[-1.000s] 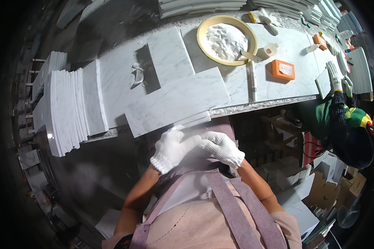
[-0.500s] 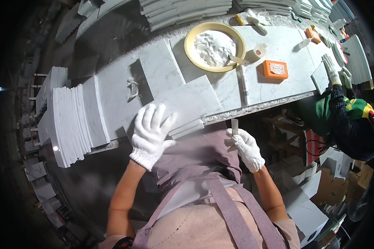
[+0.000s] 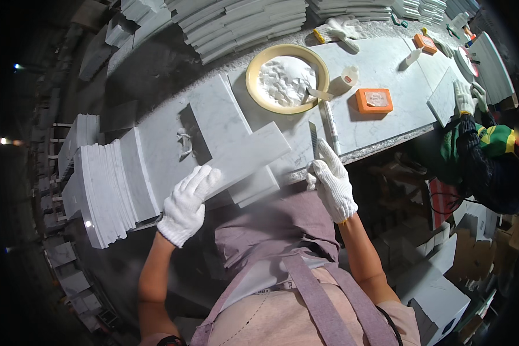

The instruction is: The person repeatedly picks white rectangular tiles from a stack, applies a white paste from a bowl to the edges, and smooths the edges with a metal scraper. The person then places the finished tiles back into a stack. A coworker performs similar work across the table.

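Note:
My left hand point(image 3: 185, 202), in a white knit glove, grips the near left end of a grey-white marble tile point(image 3: 251, 151). That tile is tilted over other tiles point(image 3: 258, 187) at the table's front edge. In my gloved right hand point(image 3: 334, 187) is a thin, flat scraper blade point(image 3: 313, 138) pointing away from me, close to the tile's right end. Beyond the hands stands a yellow bowl point(image 3: 252, 86) of white, lumpy material point(image 3: 287, 78), with a flat spatula point(image 3: 320, 94) resting over its rim. A white marker-like stick point(image 3: 331, 127) lies right of the blade.
An orange box point(image 3: 375, 101) and a small bottle point(image 3: 349, 76) sit right of the bowl. Upright tiles point(image 3: 101, 187) line the left side; stacked slabs point(image 3: 236, 26) stand at the back. At far right, a co-worker's gloved hands point(image 3: 466, 97) touch a tile point(image 3: 442, 95).
My left hand, flat on the tile before, now grips its end and the tile has tilted up. My right hand has moved up and forward with the blade, from beside my lap to the table edge.

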The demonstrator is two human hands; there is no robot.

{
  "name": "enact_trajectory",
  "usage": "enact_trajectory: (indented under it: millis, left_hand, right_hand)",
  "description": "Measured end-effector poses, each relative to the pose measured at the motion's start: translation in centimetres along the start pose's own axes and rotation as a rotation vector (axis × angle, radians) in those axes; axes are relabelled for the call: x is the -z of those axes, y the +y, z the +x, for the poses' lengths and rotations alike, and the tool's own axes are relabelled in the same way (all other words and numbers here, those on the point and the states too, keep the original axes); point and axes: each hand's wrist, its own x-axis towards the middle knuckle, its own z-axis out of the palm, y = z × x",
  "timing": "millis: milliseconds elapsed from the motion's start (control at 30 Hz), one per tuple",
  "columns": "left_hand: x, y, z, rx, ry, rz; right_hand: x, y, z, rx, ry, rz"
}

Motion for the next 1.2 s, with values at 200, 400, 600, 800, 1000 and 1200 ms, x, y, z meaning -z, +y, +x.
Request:
enact_trajectory:
  millis: [200,400,600,800,1000,1200]
  left_hand:
    - [3.9,0.2,2.9,0.127,-0.117,-0.108]
    - [2.2,2.3,6.9,0.141,0.023,0.029]
    - [1.8,2.7,7.8,0.085,0.016,0.044]
    - [1.5,2.6,7.5,0.089,0.025,0.085]
    - [1.4,2.4,7.2,0.076,0.013,0.114]
    - [1.4,2.5,7.1,0.033,0.007,0.153]
  right_hand:
    - [-3.4,0.1,4.6,-0.098,-0.014,0.088]
    - [-4.5,0.2,6.3,-0.088,-0.121,0.062]
    - [-4.0,0.1,7.3,-0.103,-0.203,0.136]
    - [-4.0,-0.9,5.1,-0.133,-0.196,0.096]
    - [-5.3,-1.1,5.6,-0.141,-0.153,0.167]
    - [-5.2,-2.6,3.8,-0.188,-0.227,0.160]
